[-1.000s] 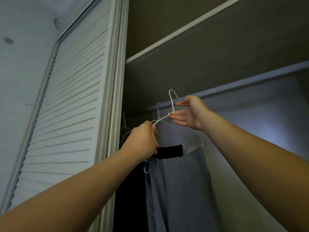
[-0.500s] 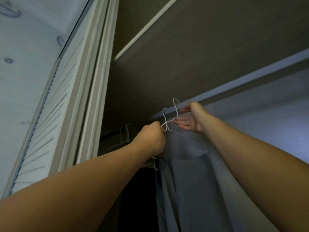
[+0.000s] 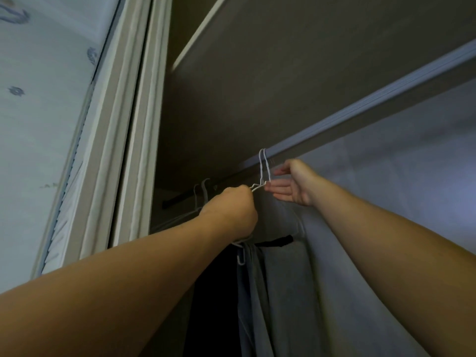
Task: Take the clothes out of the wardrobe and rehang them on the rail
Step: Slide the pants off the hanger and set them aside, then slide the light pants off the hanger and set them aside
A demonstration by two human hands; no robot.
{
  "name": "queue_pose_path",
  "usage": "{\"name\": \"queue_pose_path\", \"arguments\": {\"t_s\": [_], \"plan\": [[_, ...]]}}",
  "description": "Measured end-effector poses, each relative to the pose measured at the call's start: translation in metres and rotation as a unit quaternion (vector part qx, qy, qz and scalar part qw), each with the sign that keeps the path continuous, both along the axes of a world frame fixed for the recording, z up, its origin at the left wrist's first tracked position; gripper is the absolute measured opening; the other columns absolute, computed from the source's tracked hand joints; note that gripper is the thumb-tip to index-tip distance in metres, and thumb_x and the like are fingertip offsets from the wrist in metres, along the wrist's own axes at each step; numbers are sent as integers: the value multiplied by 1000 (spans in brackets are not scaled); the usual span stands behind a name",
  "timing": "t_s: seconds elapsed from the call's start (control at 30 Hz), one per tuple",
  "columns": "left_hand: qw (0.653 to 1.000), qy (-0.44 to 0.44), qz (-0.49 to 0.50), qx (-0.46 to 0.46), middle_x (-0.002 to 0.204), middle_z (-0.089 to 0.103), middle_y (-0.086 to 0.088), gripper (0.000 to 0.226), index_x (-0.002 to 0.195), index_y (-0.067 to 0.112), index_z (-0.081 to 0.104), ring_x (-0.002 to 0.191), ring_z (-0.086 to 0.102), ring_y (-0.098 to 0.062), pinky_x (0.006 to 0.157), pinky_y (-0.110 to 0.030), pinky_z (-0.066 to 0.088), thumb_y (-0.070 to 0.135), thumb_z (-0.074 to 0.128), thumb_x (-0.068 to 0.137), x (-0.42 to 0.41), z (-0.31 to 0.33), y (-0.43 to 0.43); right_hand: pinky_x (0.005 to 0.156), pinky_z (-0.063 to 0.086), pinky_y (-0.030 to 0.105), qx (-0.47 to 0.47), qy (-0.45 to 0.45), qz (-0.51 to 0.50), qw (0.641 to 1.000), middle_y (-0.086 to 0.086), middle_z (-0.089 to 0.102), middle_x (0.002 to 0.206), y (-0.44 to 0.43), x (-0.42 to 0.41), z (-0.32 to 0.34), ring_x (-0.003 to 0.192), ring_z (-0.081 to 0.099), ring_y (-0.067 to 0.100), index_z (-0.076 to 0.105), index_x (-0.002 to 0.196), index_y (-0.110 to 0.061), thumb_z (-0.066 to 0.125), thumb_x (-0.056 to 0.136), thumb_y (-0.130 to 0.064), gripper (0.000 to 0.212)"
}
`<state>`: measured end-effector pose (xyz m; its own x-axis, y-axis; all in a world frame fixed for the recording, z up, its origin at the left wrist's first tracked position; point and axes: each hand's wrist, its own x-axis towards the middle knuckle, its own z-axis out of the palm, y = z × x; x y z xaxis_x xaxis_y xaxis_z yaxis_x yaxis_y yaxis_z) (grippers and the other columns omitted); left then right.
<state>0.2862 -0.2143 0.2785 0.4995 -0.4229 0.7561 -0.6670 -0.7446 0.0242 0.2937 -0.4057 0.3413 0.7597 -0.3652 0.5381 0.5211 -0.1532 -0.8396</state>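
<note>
I look up into a dark wardrobe. My left hand grips the neck of a white wire hanger whose hook reaches up to the dark rail under the shelf. A grey-blue garment hangs from that hanger, with a black strip across its top. My right hand is just right of the hook, fingers straight, fingertips touching the wire. Whether the hook sits on the rail is hidden.
Two more white hanger hooks sit on the rail to the left, above a black garment. A white louvred door stands at the left. The shelf underside is close above the hands.
The view tilted further upward and closer. Both hands rose with the hanger, and its hook now stands upright at the rail level instead of lower in front of it.
</note>
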Motion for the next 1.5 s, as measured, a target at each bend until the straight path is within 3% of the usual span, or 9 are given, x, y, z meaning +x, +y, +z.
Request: {"name": "queue_pose_path", "arguments": {"t_s": [0.13, 0.3, 0.47, 0.63, 0.8, 1.0, 1.13, 1.3, 1.5], "plan": [[1000, 5, 24, 20, 99, 56, -4, 14, 112, 17, 54, 90, 59, -23, 83, -39, 53, 17, 48, 99, -11, -2, 9, 75, 51, 35, -25, 18, -9, 1000, 8, 75, 92, 9, -5, -7, 88, 70, 24, 59, 102, -14, 41, 94, -23, 22], [994, -65, 61, 61, 87, 51, 0, 14, 114, 19, 54, 74, 53, -16, 62, -31, 42, 23, 50, 101, -35, -8, 32, 70, 50, 32, -78, 26, -78, 994, 3, 72, 85, 28, -27, -15, 83, 67, 21, 57, 94, -18, 41, 97, -28, 20], [960, -228, 130, 98, 111, 61, -4, 27, 120, 19, 54, 106, 56, -26, 87, -40, 43, 34, 53, 97, -61, -22, 69, 57, 44, 22, -173, -65, -166, 969, 5, 64, 82, 69, -66, -29, 68, 58, 18, 60, 89, -15, 46, 95, -17, 15], [950, -268, 121, 106, 117, 60, -3, 31, 118, 22, 56, 113, 52, -25, 95, -42, 40, 44, 43, 100, -102, -46, 128, 93, 52, 42, -309, -142, -222, 914, 1, 70, 96, 121, -107, -66, 96, 65, 19, 64, 83, -32, 57, 89, -20, 15], [953, -262, 105, 112, 105, 62, 3, 36, 110, 25, 59, 99, 55, -21, 88, -37, 44, 46, 31, 100, -123, -88, 215, 90, 52, 30, -414, -154, -167, 882, -8, 65, 108, 206, -159, -132, 101, 60, 5, 63, 117, -27, 53, 97, -23, 23], [974, -177, 128, 58, 98, 69, 6, 41, 101, 26, 67, 89, 62, -22, 77, -38, 48, 49, 34, 91, -148, -180, 348, 99, 46, 29, -496, -173, -127, 841, -14, 58, 126, 328, -189, -221, 118, 51, 3, 54, 129, -29, 50, 98, -28, 32], [974, -128, 174, 70, 111, 68, 4, 43, 110, 25, 66, 107, 62, -25, 87, -42, 48, 51, 37, 93, -186, -257, 446, 103, 39, 33, -560, -198, -77, 801, -9, 57, 130, 408, -203, -292, 122, 49, 11, 53, 133, -24, 46, 95, -33, 40], [965, -27, 251, 65, 144, 52, 0, 51, 133, 26, 53, 140, 39, -29, 109, -49, 34, 56, 34, 97, -260, -358, 557, 107, 33, 37, -575, -210, 26, 791, -3, 53, 136, 512, -223, -394, 131, 45, 19, 51, 136, -19, 42, 92, -39, 49], [922, 89, 375, 40, 163, 25, 1, 61, 150, 29, 37, 153, 10, -27, 121, -50, 12, 61, 27, 99, -367, -462, 665, 119, 12, 47, -615, -171, 164, 752, -7, 17, 161, 645, -266, -507, 150, 6, 18, 22, 152, -32, 33, 94, -54, 63]]}}
